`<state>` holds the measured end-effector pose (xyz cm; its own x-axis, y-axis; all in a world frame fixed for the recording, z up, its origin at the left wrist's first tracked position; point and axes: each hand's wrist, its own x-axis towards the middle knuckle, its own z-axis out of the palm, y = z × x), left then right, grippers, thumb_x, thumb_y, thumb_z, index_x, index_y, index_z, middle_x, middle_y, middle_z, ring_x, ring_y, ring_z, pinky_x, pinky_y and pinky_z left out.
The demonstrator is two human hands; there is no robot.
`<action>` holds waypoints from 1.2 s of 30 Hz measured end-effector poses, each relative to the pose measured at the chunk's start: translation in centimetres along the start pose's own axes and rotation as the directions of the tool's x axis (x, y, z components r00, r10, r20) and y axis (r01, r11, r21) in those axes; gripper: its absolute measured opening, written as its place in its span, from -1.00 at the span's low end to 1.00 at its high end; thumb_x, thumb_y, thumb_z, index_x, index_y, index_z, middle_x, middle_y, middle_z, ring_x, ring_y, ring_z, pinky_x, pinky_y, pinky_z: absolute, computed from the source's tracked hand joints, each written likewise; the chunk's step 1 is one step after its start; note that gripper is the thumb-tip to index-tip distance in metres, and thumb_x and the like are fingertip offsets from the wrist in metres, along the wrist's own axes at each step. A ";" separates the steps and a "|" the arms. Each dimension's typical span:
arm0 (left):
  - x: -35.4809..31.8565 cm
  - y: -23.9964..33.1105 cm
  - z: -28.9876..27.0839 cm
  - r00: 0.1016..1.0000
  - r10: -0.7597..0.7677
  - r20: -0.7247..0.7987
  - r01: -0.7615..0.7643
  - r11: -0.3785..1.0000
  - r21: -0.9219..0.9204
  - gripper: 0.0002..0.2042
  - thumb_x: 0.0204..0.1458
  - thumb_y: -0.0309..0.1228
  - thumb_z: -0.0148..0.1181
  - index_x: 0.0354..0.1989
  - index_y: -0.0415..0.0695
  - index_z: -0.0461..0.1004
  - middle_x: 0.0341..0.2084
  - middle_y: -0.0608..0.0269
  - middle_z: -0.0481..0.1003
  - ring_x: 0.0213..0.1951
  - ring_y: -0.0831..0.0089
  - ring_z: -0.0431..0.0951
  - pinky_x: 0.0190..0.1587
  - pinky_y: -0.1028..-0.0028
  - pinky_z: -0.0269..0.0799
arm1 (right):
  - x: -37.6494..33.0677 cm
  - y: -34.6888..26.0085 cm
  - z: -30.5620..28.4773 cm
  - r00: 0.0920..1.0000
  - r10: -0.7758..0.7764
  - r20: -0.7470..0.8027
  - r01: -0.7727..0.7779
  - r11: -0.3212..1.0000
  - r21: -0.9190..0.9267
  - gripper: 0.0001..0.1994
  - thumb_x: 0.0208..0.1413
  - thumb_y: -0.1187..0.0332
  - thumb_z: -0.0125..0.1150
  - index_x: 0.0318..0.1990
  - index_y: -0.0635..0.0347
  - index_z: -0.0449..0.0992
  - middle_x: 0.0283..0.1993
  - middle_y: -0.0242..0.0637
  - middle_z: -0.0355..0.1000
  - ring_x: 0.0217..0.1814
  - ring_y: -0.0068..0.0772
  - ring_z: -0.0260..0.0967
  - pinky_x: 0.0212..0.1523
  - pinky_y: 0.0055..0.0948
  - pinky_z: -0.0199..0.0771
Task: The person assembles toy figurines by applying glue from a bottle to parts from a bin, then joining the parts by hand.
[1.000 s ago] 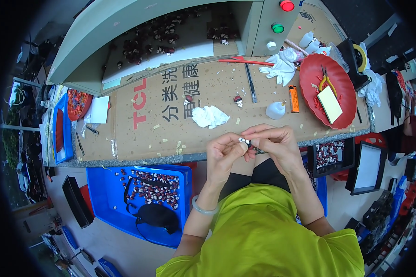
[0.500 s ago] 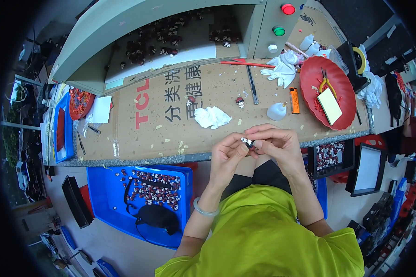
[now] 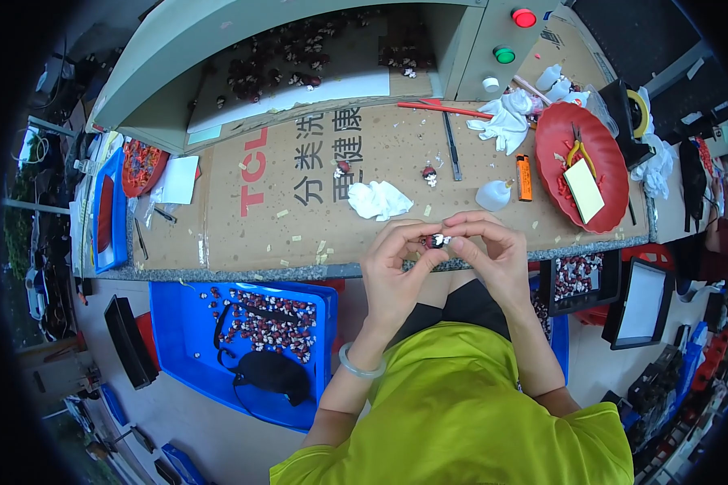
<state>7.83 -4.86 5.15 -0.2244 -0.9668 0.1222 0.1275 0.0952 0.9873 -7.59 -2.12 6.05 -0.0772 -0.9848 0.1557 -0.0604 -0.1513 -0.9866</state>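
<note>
Both the left hand (image 3: 395, 271) and right hand (image 3: 493, 252) pinch one small, glossy red-and-white part (image 3: 437, 240) between curled fingertips. Below lies a flat brown cardboard-covered workbench (image 3: 234, 234), with a crumpled white cloth (image 3: 378, 200) nearby.

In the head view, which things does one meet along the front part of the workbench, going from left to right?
Blue tray → crumpled white cloth → small part held between left hand and right hand → orange lighter → red round tray.

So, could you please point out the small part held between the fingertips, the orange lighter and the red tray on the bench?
small part (image 3: 438, 240), head view, on its pale middle between the fingertips.
orange lighter (image 3: 524, 177), head view, on the middle of its body.
red tray (image 3: 615, 190), head view, on a bare stretch near its right rim.
</note>
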 end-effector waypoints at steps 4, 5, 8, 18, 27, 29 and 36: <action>0.0 -0.2 -0.1 1.000 0.023 -0.018 -0.023 1.000 -0.010 -0.72 -0.16 -0.67 0.29 -0.20 -0.29 0.50 -0.25 0.20 0.44 -0.34 0.59 0.49 -0.29 0.63 0.47 | -0.2 0.5 0.5 0.985 0.165 -0.042 -0.154 0.971 0.185 -0.87 0.02 0.53 0.21 -0.26 0.31 0.58 -0.15 -0.20 0.44 -0.13 -0.52 0.38 -0.17 -0.58 0.45; 0.0 -0.2 0.0 0.999 0.024 -0.023 -0.024 1.000 -0.017 -0.72 -0.16 -0.67 0.29 -0.20 -0.29 0.51 -0.25 0.20 0.44 -0.35 0.59 0.49 -0.31 0.64 0.46 | -0.3 0.7 0.5 0.980 0.193 -0.042 -0.179 0.957 0.228 -0.87 0.03 0.52 0.21 -0.26 0.32 0.58 -0.16 -0.21 0.44 -0.15 -0.53 0.38 -0.21 -0.60 0.46; -0.1 -0.3 -0.1 0.999 0.032 -0.033 -0.032 0.999 -0.004 -0.72 -0.17 -0.67 0.30 -0.21 -0.29 0.51 -0.27 0.21 0.44 -0.36 0.60 0.48 -0.35 0.65 0.44 | -0.4 0.9 0.7 0.980 0.194 -0.036 -0.181 0.959 0.219 -0.88 0.04 0.52 0.20 -0.26 0.32 0.58 -0.17 -0.22 0.44 -0.17 -0.55 0.38 -0.22 -0.61 0.46; -0.3 0.3 -1.5 0.998 0.034 -0.061 -0.028 0.994 0.103 -0.78 -0.16 -0.71 0.25 -0.27 -0.34 0.50 -0.34 0.19 0.45 -0.35 0.52 0.50 -0.32 0.60 0.47 | -0.4 0.5 1.6 0.966 0.259 0.002 -0.251 0.934 0.254 -0.88 0.02 0.55 0.20 -0.28 0.36 0.57 -0.19 -0.21 0.45 -0.19 -0.50 0.38 -0.18 -0.56 0.42; -10.3 -2.7 -27.1 0.800 -0.193 -0.568 0.584 0.036 0.811 -0.77 -0.25 -0.54 0.34 -0.35 -0.28 0.53 -0.47 -0.06 0.50 -0.45 0.05 0.51 -0.41 0.29 0.38 | -1.4 2.3 -3.9 0.840 -0.195 -0.506 0.010 0.939 -0.345 -0.50 -0.09 0.57 0.19 0.10 0.34 0.30 0.10 -0.16 0.28 0.07 -0.40 0.25 0.03 -0.48 0.22; -9.1 -1.9 -27.0 0.860 0.040 -0.509 0.506 0.058 0.861 -0.77 -0.20 -0.54 0.30 -0.30 -0.28 0.51 -0.43 -0.06 0.50 -0.41 0.07 0.52 -0.39 0.30 0.38 | -0.4 3.6 -3.5 0.886 -0.184 -0.425 0.019 0.931 -0.364 -0.46 -0.11 0.57 0.21 0.12 0.33 0.27 0.14 -0.16 0.26 0.09 -0.41 0.23 0.06 -0.47 0.20; 11.3 -0.1 -16.7 0.906 0.396 -0.148 -0.103 0.546 0.831 -0.79 -0.02 -0.60 0.07 -0.19 -0.29 0.47 -0.32 -0.04 0.51 -0.28 0.16 0.55 -0.21 0.36 0.43 | 2.3 8.0 -3.0 0.914 0.004 -0.406 -0.074 0.985 -0.156 -0.52 -0.06 0.57 0.21 0.09 0.30 0.31 0.00 -0.18 0.40 -0.01 -0.44 0.34 0.02 -0.49 0.28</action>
<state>21.38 -19.73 4.70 -0.0098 -0.8736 0.4866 -0.7106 0.3485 0.6113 -11.22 -5.36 -1.32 -0.4745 -0.8660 0.1577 -0.2090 -0.0632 -0.9759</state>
